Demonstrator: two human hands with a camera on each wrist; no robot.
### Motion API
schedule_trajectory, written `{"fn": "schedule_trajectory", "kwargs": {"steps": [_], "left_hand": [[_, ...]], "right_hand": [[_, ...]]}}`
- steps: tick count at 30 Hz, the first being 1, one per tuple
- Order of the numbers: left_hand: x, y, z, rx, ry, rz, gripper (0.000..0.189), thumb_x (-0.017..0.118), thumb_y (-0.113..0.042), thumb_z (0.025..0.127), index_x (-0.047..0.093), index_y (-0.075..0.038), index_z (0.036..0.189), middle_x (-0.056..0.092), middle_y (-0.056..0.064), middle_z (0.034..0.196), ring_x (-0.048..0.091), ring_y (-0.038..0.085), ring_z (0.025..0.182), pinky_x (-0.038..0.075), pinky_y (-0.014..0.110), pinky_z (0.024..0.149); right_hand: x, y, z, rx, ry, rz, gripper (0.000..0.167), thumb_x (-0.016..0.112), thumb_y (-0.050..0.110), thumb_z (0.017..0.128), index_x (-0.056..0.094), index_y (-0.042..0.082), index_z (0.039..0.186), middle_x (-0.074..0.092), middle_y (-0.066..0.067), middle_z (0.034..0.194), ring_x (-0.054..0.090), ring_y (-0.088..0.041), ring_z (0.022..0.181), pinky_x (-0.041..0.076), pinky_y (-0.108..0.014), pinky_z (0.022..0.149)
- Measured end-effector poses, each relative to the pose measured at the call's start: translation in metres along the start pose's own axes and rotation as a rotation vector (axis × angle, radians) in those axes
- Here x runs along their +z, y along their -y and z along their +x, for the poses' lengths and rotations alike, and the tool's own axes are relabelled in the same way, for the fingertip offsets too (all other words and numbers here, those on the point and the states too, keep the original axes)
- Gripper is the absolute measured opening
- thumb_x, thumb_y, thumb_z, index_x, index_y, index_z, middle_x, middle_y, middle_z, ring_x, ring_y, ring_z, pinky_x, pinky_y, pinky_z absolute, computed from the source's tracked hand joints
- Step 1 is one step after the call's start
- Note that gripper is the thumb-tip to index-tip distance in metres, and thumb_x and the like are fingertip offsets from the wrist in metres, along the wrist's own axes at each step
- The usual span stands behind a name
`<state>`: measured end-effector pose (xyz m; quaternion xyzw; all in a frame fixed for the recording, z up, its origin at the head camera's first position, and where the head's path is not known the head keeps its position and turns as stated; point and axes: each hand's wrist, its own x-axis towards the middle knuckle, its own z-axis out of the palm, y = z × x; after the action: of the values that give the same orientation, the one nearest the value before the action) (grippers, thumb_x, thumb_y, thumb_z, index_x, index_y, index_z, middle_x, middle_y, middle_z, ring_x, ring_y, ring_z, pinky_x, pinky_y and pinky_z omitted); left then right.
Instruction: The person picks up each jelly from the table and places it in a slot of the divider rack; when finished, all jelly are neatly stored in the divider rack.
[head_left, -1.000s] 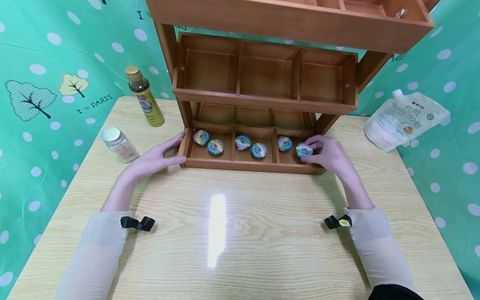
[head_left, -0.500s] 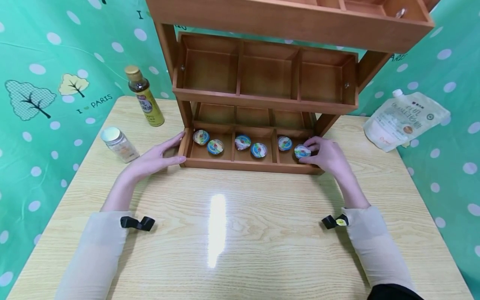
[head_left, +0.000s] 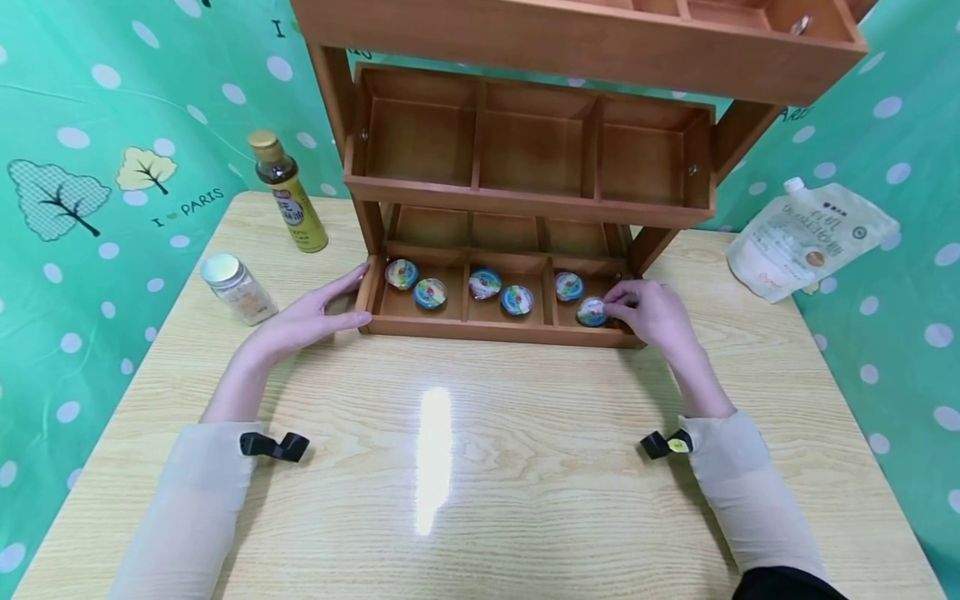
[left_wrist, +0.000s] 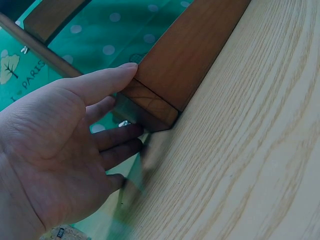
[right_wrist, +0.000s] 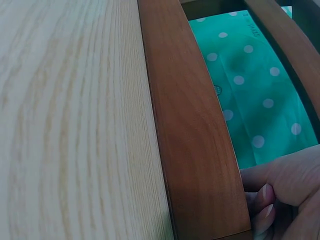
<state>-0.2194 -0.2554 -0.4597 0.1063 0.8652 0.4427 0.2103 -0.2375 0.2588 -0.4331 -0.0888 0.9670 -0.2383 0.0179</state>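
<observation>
My left hand (head_left: 303, 321) rests against the left end of the bottom wooden shelf tray (head_left: 495, 331), fingers extended. In the left wrist view its thumb (left_wrist: 112, 81) touches the front corner and the other fingers lie along the end. My right hand (head_left: 651, 315) reaches into the tray's right compartment, its thumb and fingertips pinching the right edge of a small foil-lidded cup (head_left: 591, 312). Behind that one sits a similar cup (head_left: 568, 286). Two cups (head_left: 517, 300) lie in the middle compartment and two more (head_left: 430, 293) in the left. The right wrist view hides the pinched cup behind the tray's front wall (right_wrist: 195, 125).
Above the tray rise a three-compartment middle shelf (head_left: 536, 196) and a top shelf (head_left: 585, 50). On the left stand a gold-capped bottle (head_left: 298, 208) and a white-lidded jar (head_left: 243, 292). A spouted pouch (head_left: 810, 242) leans at the right.
My right hand has moved slightly left, and the cup at its fingertips has shifted left and toward the tray's front. Its fingertips have come together at the cup's right edge. My left hand stays put.
</observation>
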Motion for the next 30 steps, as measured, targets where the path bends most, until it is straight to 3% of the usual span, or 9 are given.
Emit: {"fn": "schedule_trajectory", "kwargs": {"steps": [17, 25, 30], "left_hand": [[-0.0005, 0.0, 0.0001, -0.01, -0.006, -0.014, 0.082, 0.063, -0.05, 0.1, 0.012, -0.044, 0.164, 0.011, -0.001, 0.176, 0.008, 0.035, 0.163, 0.015, 0.067, 0.127], [-0.0006, -0.0002, 0.0008, 0.0, -0.008, -0.017, 0.081, 0.063, -0.049, 0.1, 0.012, -0.047, 0.163, 0.01, -0.006, 0.175, 0.006, 0.032, 0.163, 0.012, 0.066, 0.128], [-0.0004, 0.0005, 0.0008, -0.006, -0.011, -0.004, 0.082, 0.063, -0.05, 0.1, 0.012, -0.045, 0.163, 0.011, -0.001, 0.176, 0.008, 0.035, 0.163, 0.014, 0.067, 0.127]], "right_hand": [[-0.0032, -0.0013, 0.0009, 0.012, -0.014, 0.023, 0.017, 0.067, 0.014, 0.1, 0.08, 0.003, 0.103, 0.079, -0.014, 0.085, 0.066, -0.025, 0.083, 0.044, -0.03, 0.07], [-0.0022, -0.0013, 0.0011, 0.042, -0.022, 0.049, 0.021, 0.065, 0.015, 0.1, 0.078, 0.002, 0.109, 0.08, -0.013, 0.085, 0.075, -0.029, 0.086, 0.046, -0.024, 0.065], [-0.005, -0.0006, -0.0003, 0.084, -0.006, 0.092, 0.022, 0.064, 0.018, 0.101, 0.077, 0.003, 0.111, 0.08, -0.015, 0.087, 0.07, -0.022, 0.066, 0.048, -0.024, 0.053]]}}
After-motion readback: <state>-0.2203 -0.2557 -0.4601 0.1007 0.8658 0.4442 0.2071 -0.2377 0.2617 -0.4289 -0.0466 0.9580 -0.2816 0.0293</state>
